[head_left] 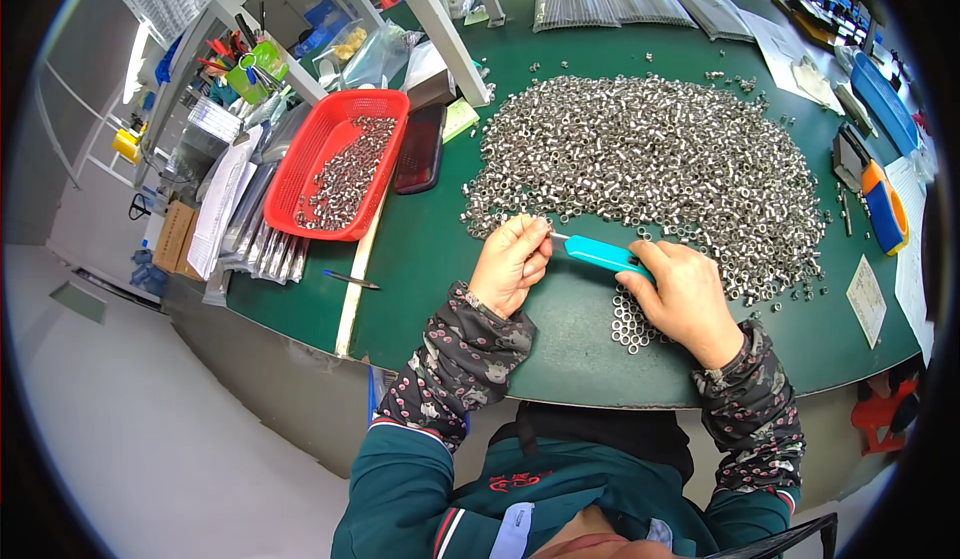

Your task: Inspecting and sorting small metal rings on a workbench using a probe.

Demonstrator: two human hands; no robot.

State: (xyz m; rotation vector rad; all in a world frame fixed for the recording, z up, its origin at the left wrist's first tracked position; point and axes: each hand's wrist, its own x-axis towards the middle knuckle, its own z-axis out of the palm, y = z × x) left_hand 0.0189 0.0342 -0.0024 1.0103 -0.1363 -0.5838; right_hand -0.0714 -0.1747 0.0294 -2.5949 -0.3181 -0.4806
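My right hand (690,299) is wrapped round the turquoise handle of a hand tool (602,255). Its thin metal shank points left, to the fingertips of my left hand (513,264). Thumb and forefinger of that hand are pinched on a small metal ring (549,225), mostly hidden by the fingers, at the tool's tip. Just beyond both hands spreads a big heap of small shiny metal rings (640,149). Under and beside my right hand, a flat cluster of the same rings (630,324) lies near the table's front edge.
Left on the green table (560,359) stands a red perforated basket (390,109) partly filled with metal pieces. Near it lie a dark phone-like slab (420,149), a pen (351,280) and bagged parts (262,229). At right are a blue tray (885,104) and an orange-and-blue object (886,209).
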